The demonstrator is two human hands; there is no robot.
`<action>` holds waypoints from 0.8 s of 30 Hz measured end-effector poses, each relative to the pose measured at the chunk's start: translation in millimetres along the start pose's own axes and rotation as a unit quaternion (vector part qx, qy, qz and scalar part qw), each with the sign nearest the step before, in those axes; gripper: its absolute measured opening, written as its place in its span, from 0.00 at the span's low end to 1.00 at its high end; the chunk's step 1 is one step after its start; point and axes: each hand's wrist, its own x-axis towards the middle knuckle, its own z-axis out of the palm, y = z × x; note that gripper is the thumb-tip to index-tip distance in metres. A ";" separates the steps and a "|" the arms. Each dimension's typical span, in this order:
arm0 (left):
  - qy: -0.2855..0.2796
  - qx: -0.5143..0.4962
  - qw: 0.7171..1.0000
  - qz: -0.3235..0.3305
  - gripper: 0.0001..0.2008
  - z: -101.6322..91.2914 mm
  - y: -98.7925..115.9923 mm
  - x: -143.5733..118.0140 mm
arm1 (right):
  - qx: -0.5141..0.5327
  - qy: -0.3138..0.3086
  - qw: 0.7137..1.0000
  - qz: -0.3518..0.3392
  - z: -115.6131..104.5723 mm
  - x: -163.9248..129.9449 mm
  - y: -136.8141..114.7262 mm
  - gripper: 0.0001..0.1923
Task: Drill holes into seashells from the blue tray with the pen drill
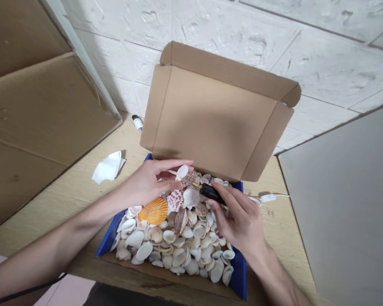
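My left hand (161, 178) pinches a small white seashell (182, 171) between thumb and fingers. In my right hand (239, 212) is a black handheld mini drill (212, 194) with a brass-coloured chuck and a thin bit pointing left at the shell. Whether the bit touches the shell, I cannot tell. Both hands are over an open cardboard box with blue sides (239, 272), filled with many seashells (178, 255). An orange scallop shell (153, 211) lies under my left wrist, and a purple-speckled scallop shell (175, 200) rests beside it.
The box's raised lid (210, 123) leans toward the white brick-patterned wall (210, 29). A crumpled white tissue (107, 167) and a small black-capped bottle (137, 122) are on the wooden table (79, 204). A large cardboard sheet (35, 119) stands left; a white cable (268, 197) lies right.
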 end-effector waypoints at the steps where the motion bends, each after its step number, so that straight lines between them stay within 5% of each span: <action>1: 0.001 0.004 1.000 0.003 0.24 0.1 -0.1 -0.2 | 0.001 0.001 1.000 -0.001 -0.1 0.0 -0.3 0.15; 24: -0.009 -0.003 1.000 -0.007 0.22 0.4 2.2 -0.3 | 0.000 0.006 1.000 0.005 0.6 0.0 -0.4 0.17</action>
